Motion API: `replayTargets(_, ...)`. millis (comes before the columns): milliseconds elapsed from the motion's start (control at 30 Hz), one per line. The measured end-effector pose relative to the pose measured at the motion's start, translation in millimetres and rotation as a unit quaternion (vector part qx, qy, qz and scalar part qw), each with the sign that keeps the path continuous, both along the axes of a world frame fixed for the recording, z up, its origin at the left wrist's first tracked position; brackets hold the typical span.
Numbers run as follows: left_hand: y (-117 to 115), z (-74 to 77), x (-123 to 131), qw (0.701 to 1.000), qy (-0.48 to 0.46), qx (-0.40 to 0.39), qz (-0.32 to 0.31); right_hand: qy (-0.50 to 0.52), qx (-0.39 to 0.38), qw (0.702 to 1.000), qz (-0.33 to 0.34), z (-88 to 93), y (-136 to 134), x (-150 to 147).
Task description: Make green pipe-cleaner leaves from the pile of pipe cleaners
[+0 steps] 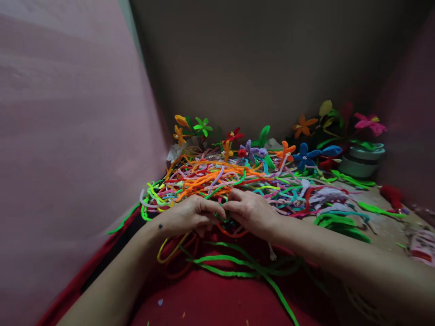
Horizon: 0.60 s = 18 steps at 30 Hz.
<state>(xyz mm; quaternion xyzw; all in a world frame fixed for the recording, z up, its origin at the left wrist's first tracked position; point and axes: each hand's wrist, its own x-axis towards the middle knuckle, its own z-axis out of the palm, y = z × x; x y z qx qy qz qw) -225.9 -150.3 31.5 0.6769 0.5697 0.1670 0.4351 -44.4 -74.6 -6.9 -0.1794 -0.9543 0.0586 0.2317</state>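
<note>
My left hand (200, 213) and my right hand (253, 212) meet over the near edge of a pile of colored pipe cleaners (210, 176). The fingertips of both are closed in a pinch and almost touch. Between them shows a small bit of pink and green pipe cleaner, mostly covered by the fingers. An orange-red loop (233, 234) hangs just below the hands. Long green pipe cleaners (227, 259) lie nearer to me on a red cloth (204, 299), with a yellow loop (162, 253) at the left.
Pipe-cleaner flowers stand behind the pile, among them a blue one (306, 156), a purple one (249, 149) and a light green one (203, 127). A pale pot (362, 162) holds a pink flower (370, 123) at the right. A pink wall (78, 127) rises close on the left.
</note>
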Motion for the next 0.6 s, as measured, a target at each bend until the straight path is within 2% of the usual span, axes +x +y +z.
replayTargets(100,0.4,2.0,0.1,0.999,-0.014,0.008,0.038,0.090,-0.090,0.991,0.031,2.4,-0.5,-1.3)
replayTargets(167,1.9,0.8,0.3,0.996,0.011,0.046,0.074,0.162,-0.157,0.971,0.077,6.9,-2.4,-0.4)
replayTargets(233,4.0,-1.9,1.1,0.990,0.043,0.087,0.099,0.198,-0.219,0.952,0.086,13.9,-4.9,3.3)
replayTargets(300,5.8,-4.5,2.8,0.985,0.065,0.114,0.112,0.196,-0.258,0.945,0.037,22.0,-6.9,9.4)
replayTargets(400,7.3,-7.0,6.0,0.977,0.096,0.142,0.126,0.181,-0.261,0.948,-0.030,33.1,-8.7,19.2)
replayTargets(500,9.2,-11.5,6.5,0.955,0.177,0.201,0.124,0.169,-0.281,0.942,-0.076,40.8,-10.9,26.3)
replayTargets(533,10.4,-14.1,5.7,0.941,0.215,0.229,0.123,0.161,-0.308,0.933,-0.096,42.6,-11.9,28.4)
replayTargets(600,13.7,-20.0,2.8,0.911,0.281,0.273,0.127,0.146,-0.399,0.896,-0.131,44.9,-14.0,33.7)
